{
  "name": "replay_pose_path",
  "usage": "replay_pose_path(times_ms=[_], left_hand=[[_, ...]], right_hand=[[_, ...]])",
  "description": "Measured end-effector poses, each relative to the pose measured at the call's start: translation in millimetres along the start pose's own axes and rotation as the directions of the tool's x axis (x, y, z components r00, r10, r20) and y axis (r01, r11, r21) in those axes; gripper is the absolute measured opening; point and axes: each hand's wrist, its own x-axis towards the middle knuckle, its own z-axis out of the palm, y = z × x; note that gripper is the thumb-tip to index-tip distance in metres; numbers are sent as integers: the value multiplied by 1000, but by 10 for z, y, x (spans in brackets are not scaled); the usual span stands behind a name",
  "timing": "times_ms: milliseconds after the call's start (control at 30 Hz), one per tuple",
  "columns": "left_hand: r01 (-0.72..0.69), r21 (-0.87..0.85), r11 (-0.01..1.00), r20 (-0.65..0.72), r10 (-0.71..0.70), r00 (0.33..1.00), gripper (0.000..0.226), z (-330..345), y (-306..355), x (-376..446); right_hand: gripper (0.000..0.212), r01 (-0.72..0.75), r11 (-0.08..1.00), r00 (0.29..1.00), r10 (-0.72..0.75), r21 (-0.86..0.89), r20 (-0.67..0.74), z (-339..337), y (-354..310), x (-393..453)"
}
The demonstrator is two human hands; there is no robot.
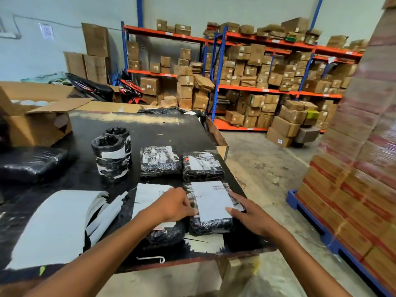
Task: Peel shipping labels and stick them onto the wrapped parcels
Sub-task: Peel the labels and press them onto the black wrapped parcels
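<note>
Four flat wrapped parcels lie at and just beyond the hands, two cylindrical parcels farther left, one label stack left.

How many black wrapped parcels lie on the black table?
7: two cylinders upright at centre, two flat ones to their right, two under the hands, one big one at left. More past the far edge may be hidden.
</note>
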Motion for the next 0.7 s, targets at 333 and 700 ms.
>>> replay_pose_path(times_ms=[333, 700], left_hand=[[283, -117, 952, -577, -298, 761, 14, -717, -1079, -778], [565, -317, 762, -647, -609, 459, 39, -778, -2098, -1512]], right_hand=[[36, 407, 912, 913, -406, -56, 24, 969, -1686, 571], [42, 449, 888, 853, -394, -100, 342, 2156, -2437, 694]])
